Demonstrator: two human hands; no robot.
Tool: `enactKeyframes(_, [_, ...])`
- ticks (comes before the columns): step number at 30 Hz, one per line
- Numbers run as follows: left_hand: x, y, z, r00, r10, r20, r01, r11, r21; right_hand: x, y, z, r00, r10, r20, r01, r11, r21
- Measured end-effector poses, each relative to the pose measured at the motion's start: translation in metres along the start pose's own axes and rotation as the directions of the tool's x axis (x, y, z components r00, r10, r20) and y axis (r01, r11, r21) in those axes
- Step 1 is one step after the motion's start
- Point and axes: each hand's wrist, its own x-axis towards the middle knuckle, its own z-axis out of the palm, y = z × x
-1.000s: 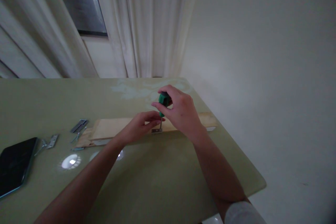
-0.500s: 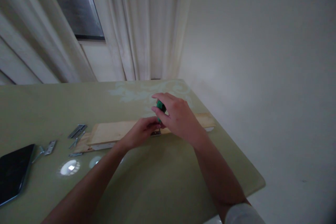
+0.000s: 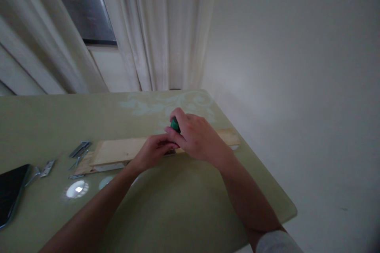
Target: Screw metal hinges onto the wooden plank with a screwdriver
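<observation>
My right hand (image 3: 196, 136) is closed around the green handle of a screwdriver (image 3: 175, 125), held upright over the boards. Its lower end is hidden behind my fingers. Beside it, my left hand (image 3: 154, 150) has its fingertips pinched together close under the handle; what they grip is covered. Just below the fingertips, part of a metal hinge (image 3: 170, 152) shows at the near edge of the wood. One wooden board (image 3: 118, 150) lies on top of another longer board (image 3: 84, 165), whose right end (image 3: 228, 136) comes out past my right hand.
Left of the boards lie metal hinges (image 3: 79, 149) and several screws (image 3: 78, 161). Farther left are another hinge (image 3: 47, 168), blurred screws (image 3: 33, 176) and a dark phone or tablet (image 3: 12, 193). The green table (image 3: 178, 205) ends along a wall (image 3: 297, 106) on the right; curtains (image 3: 154, 27) hang behind.
My right hand's fingers have closed over the screwdriver handle, where they were looser and more spread before. The whole view has shifted slightly, moving table items left.
</observation>
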Motion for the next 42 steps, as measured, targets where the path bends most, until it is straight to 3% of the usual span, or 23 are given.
enactKeyframes(5, [-0.001, -0.002, -0.003, 0.997, 0.015, 0.08, -0.013, 1.0, -0.025, -0.004, 0.004, -0.004, 0.978, -0.207, -0.036, 0.21, 0.967, 0.143])
enactKeyframes(11, [0.003, 0.001, -0.001, 0.998, -0.058, -0.011, 0.058, 0.998, -0.001, 0.0, -0.004, 0.004, 0.996, 0.027, -0.082, -0.031, 0.999, -0.043])
enactKeyframes(16, [0.006, 0.006, -0.002, 0.999, -0.032, 0.026, 0.033, 0.999, -0.01, -0.001, -0.002, 0.004, 0.987, -0.118, -0.112, 0.126, 0.99, 0.066])
enactKeyframes(20, [0.006, 0.004, 0.0, 0.999, -0.047, -0.017, 0.046, 0.998, -0.053, 0.001, 0.001, 0.008, 0.977, -0.008, -0.212, 0.011, 1.0, 0.013])
enactKeyframes(23, [0.006, 0.003, 0.001, 0.997, -0.08, -0.01, 0.078, 0.99, -0.117, 0.002, 0.003, 0.012, 0.961, -0.011, -0.277, 0.047, 0.991, 0.123])
enactKeyframes(28, [0.006, 0.007, 0.0, 0.991, -0.105, 0.081, 0.116, 0.983, -0.145, 0.001, 0.003, 0.011, 0.976, -0.014, -0.215, 0.085, 0.942, 0.326])
enactKeyframes(32, [0.007, 0.006, 0.0, 0.995, -0.095, -0.017, 0.092, 0.986, -0.141, 0.002, -0.001, 0.014, 0.948, 0.108, -0.299, -0.034, 0.97, 0.242])
enactKeyframes(38, [0.005, 0.006, -0.004, 0.993, -0.104, 0.061, 0.111, 0.985, -0.132, 0.001, -0.002, 0.01, 0.968, 0.04, -0.246, 0.039, 0.95, 0.31])
enactKeyframes(42, [0.006, 0.005, -0.003, 0.998, -0.068, -0.012, 0.065, 0.988, -0.14, 0.001, -0.001, 0.009, 0.939, 0.125, -0.321, -0.041, 0.966, 0.257])
